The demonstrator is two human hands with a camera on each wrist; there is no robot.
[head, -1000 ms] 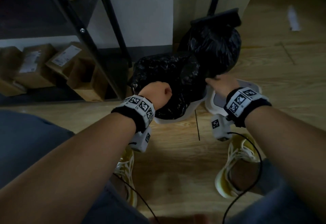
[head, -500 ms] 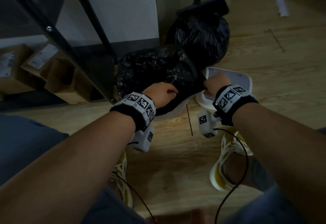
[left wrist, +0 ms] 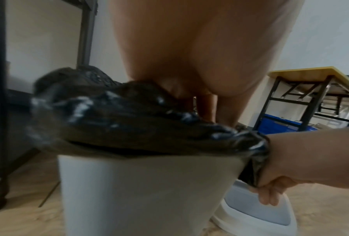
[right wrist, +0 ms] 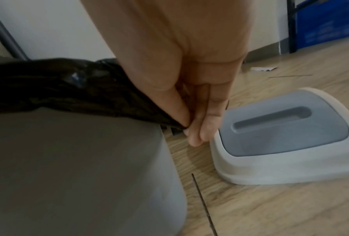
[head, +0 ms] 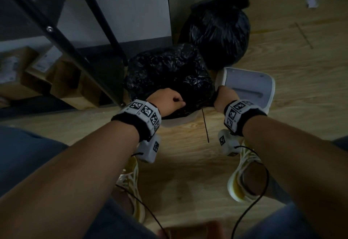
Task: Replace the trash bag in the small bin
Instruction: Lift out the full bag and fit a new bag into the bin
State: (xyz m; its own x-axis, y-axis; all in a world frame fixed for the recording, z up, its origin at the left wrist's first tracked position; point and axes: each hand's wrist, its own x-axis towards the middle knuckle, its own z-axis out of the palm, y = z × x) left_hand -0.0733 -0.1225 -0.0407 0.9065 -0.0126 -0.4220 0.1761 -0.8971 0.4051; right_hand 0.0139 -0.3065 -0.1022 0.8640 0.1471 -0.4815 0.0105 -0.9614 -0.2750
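Observation:
A small white bin [left wrist: 145,191] [right wrist: 74,167] [head: 178,123] stands on the wood floor with a crumpled black trash bag [head: 169,74] [left wrist: 129,123] [right wrist: 68,89] bunched over its mouth. My left hand [head: 167,101] [left wrist: 189,94] grips the bag's near edge at the rim. My right hand [head: 224,97] [right wrist: 194,127] [left wrist: 274,190] pinches the bag's right edge and holds it down over the bin's right side. The bin's white lid [head: 250,88] [right wrist: 286,135] [left wrist: 260,212] with a grey flap lies on the floor just right of the bin.
A full tied black bag [head: 216,29] sits behind the bin against the wall. A black metal shelf frame [head: 62,39] with cardboard boxes [head: 47,71] stands at the left. My yellow shoes [head: 243,178] are close in front. A table and blue crate [left wrist: 280,124] stand farther off.
The view came closer. My right hand has pulled the bag's right edge outward and down past the rim; my left hand stays gripping the near edge.

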